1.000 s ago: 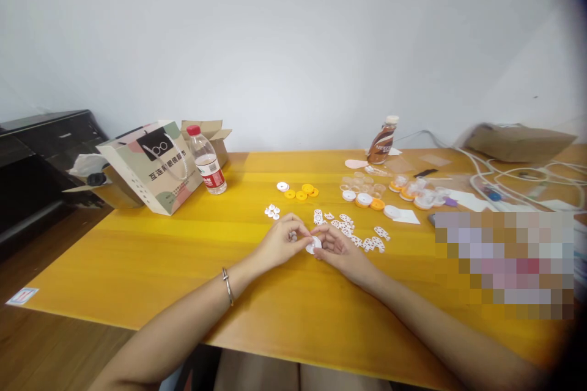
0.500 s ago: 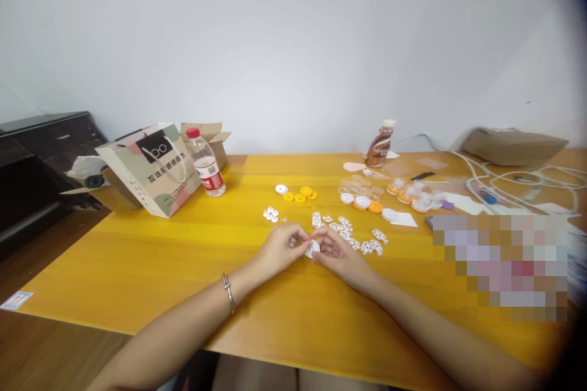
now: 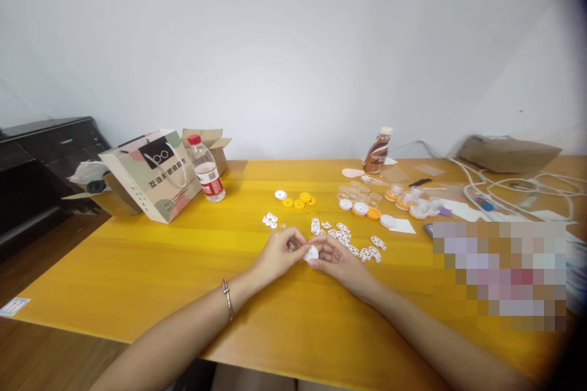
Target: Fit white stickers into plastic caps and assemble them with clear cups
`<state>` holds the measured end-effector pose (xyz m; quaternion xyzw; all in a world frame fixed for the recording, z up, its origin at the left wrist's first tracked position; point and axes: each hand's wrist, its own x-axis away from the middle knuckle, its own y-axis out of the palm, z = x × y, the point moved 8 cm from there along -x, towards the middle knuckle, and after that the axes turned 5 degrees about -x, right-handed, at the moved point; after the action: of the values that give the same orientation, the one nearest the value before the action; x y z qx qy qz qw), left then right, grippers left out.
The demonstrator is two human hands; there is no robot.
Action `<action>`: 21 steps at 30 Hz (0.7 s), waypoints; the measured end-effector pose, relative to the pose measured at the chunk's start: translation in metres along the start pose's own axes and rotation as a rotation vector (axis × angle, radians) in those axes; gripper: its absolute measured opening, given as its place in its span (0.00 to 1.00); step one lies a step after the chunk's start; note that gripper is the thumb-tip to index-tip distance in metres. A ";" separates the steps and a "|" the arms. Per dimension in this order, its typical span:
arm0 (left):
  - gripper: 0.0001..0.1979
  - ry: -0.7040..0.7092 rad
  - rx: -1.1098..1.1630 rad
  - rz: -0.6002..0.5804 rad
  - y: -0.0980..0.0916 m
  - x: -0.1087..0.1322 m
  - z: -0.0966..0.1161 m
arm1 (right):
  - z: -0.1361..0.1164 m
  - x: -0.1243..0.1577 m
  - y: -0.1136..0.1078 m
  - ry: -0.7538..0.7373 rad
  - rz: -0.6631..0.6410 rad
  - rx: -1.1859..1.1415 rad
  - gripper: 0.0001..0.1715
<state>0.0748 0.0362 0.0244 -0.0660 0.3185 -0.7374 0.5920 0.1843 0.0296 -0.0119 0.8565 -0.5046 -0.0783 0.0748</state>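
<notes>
Between my two hands, above the middle of the table (image 3: 183,293), is a small round white plastic disc (image 3: 312,253). My left hand (image 3: 285,252) pinches its left edge with thumb and forefinger. From the other side, my right hand (image 3: 335,258) grips it with the fingers curled and the thumb below. The fingers cover part of the disc, so its finer detail is hidden. Just beyond my hands lie several white cut-out plastic pieces (image 3: 342,232). Small white round parts (image 3: 270,220) sit in a cluster past my left hand.
Farther back are yellow discs (image 3: 299,203), clear cups (image 3: 362,189) and orange-and-white round assemblies (image 3: 415,201). A water bottle (image 3: 208,171) and paper bag (image 3: 156,180) stand at left. A brown drink bottle (image 3: 378,151), white cables (image 3: 509,180) and a pixelated patch are at right.
Both hands keep hold of the disc, which has turned slightly so more of its white face shows. The whole view has shifted a little, with the table lower in the picture.
</notes>
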 end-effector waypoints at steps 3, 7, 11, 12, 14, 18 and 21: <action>0.09 0.005 0.019 -0.002 0.000 -0.003 0.002 | -0.002 0.000 -0.003 0.007 0.017 -0.026 0.20; 0.11 0.085 -0.035 0.031 -0.010 -0.028 0.013 | -0.016 0.003 -0.012 -0.014 0.061 -0.057 0.21; 0.11 0.337 -0.273 -0.020 0.002 -0.072 0.040 | -0.029 0.009 -0.008 0.003 -0.032 -0.096 0.21; 0.11 0.405 -0.354 -0.085 0.015 -0.083 0.045 | -0.030 0.011 -0.006 0.018 -0.070 -0.109 0.20; 0.12 0.529 -0.525 -0.177 0.045 -0.100 0.053 | -0.028 0.015 -0.001 0.059 -0.131 -0.125 0.20; 0.12 0.673 -0.791 -0.268 0.106 -0.123 0.058 | -0.020 0.018 0.004 0.123 -0.192 -0.131 0.20; 0.12 0.694 -0.893 -0.228 0.128 -0.132 0.058 | -0.018 0.019 0.006 0.128 -0.219 -0.141 0.20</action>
<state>0.2472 0.1216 0.0371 -0.0976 0.7655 -0.5688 0.2845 0.1919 0.0109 0.0058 0.9022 -0.3958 -0.0664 0.1579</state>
